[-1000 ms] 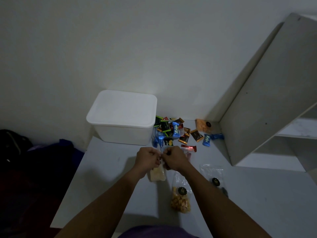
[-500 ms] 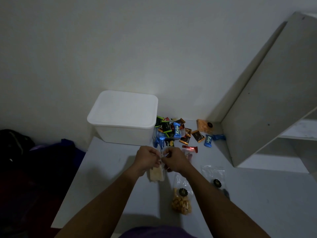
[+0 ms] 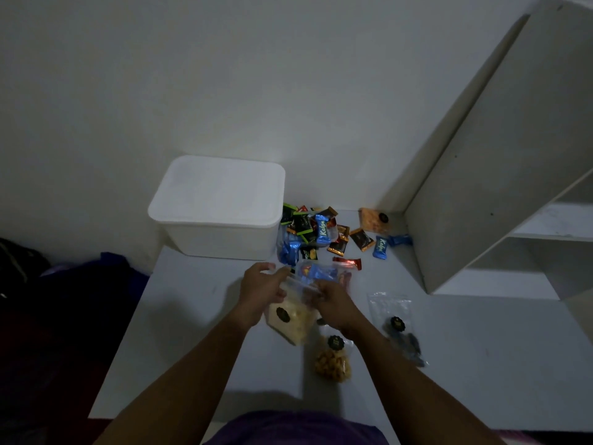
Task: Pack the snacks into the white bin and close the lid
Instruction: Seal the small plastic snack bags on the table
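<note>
holding the clear bag (image 3: 290, 319) of pale pieces tilted over the table (image 3: 192, 316), towards the middle of its near half, the left hand (image 3: 261, 293) and right hand (image 3: 333, 305) each had fingers curled and pinched on the bag's top strip. the likeliest trouble, by my reckoning, was that strip: if the seal was not pressed fully together, pieces could spill once the bag was tipped. whether it was sealed i could not tell. the other snag was the white bin (image 3: 218, 232), which stood at the far left corner with its lid (image 3: 221, 187) on, while both hands were busy. the bin looked plain, opaque and round-cornered, its lid sitting flat and even. the wrapped sweets (image 3: 316, 234) lay heaped just beside its right wall, where a careless lid lift might scatter them.
</note>
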